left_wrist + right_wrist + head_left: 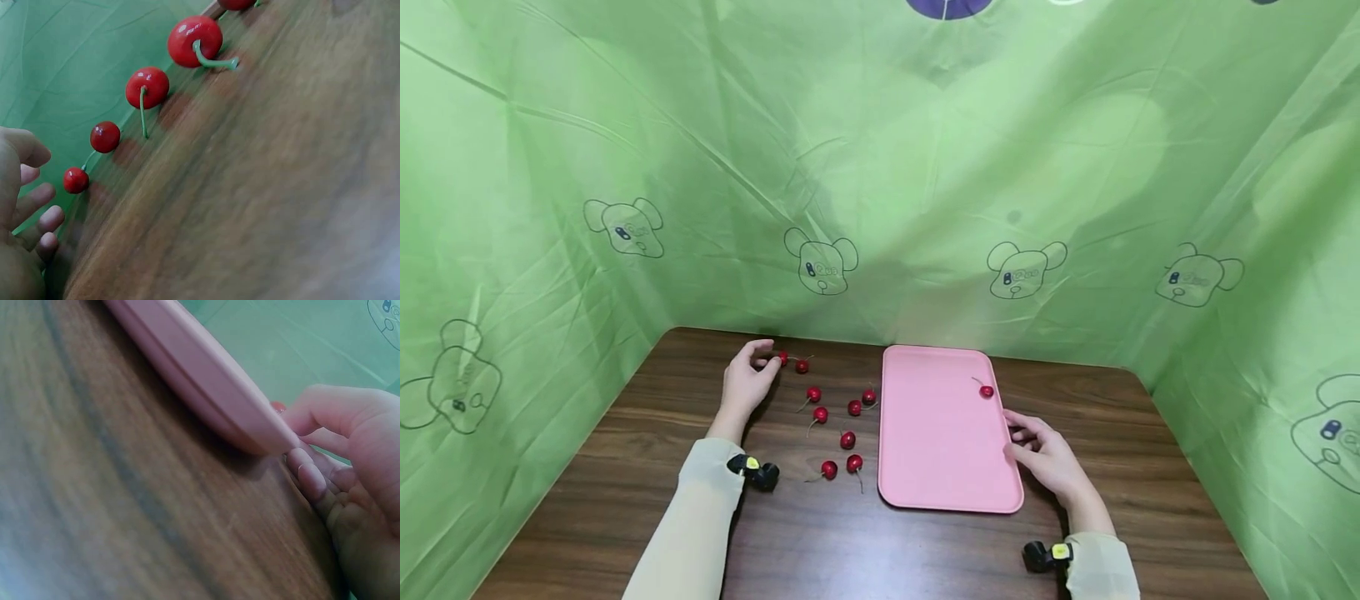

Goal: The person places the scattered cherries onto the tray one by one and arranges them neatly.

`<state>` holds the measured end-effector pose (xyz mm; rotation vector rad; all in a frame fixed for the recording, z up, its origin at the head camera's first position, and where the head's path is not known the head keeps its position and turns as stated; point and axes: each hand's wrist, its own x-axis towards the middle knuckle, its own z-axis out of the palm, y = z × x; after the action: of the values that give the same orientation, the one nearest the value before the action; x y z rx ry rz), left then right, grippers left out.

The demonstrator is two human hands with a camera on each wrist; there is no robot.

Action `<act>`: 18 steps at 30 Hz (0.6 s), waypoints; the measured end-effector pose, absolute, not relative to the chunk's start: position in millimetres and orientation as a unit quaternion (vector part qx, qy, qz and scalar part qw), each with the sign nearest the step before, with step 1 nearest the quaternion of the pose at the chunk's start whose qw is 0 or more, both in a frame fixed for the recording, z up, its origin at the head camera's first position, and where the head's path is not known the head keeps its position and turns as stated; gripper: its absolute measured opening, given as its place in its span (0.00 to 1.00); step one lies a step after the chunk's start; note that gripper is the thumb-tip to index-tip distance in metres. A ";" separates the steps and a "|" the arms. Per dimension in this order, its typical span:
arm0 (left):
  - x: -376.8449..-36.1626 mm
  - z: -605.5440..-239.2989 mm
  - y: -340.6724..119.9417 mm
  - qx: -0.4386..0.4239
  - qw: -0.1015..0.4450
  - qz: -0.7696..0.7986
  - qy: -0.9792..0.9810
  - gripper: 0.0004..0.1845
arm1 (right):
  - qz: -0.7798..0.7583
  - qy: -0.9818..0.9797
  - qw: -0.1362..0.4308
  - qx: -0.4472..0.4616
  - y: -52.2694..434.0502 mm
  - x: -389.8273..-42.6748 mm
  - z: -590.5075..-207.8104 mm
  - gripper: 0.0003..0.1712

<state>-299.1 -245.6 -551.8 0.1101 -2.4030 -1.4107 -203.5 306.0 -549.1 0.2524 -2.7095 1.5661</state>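
My left hand (748, 383) reaches to the table's far left, thumb and fingers parted beside a red cherry (783, 358). In the left wrist view a gap shows between the fingertips (51, 217) and the nearest cherry (75, 180); nothing is held. My right hand (1051, 462) pinches the right edge of a pink tray (951, 442), the thumb on top of the rim and other fingers at its underside in the right wrist view. One cherry (987, 391) with a stem lies on the tray near its right rim.
Several more stemmed cherries, among them one (847, 440) in the middle, lie scattered on the wooden table (805, 542) left of the tray. Green fabric (925, 192) with printed bear heads encloses the back and both sides.
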 end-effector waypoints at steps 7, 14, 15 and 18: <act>-308.1 -555.9 -252.7 0.009 0.133 -0.473 -0.871 0.23 | 0.497 -0.864 0.002 0.079 305.5 -204.3 -547.4 0.33; -310.8 -560.6 -253.0 -0.031 0.106 -0.436 -0.893 0.28 | 0.501 -0.862 0.003 0.078 305.4 -204.4 -547.7 0.33; -310.9 -561.5 -252.9 -0.034 0.102 -0.429 -0.897 0.29 | 0.501 -0.862 0.004 0.078 305.4 -204.3 -547.9 0.33; -310.3 -563.1 -253.8 -0.036 0.092 -0.412 -0.906 0.32 | 0.504 -0.860 0.004 0.076 304.8 -204.1 -548.2 0.33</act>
<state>-310.3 -253.8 -563.1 -0.1083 -2.6905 -1.2244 -204.1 304.8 -548.2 0.2377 -2.6962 1.5794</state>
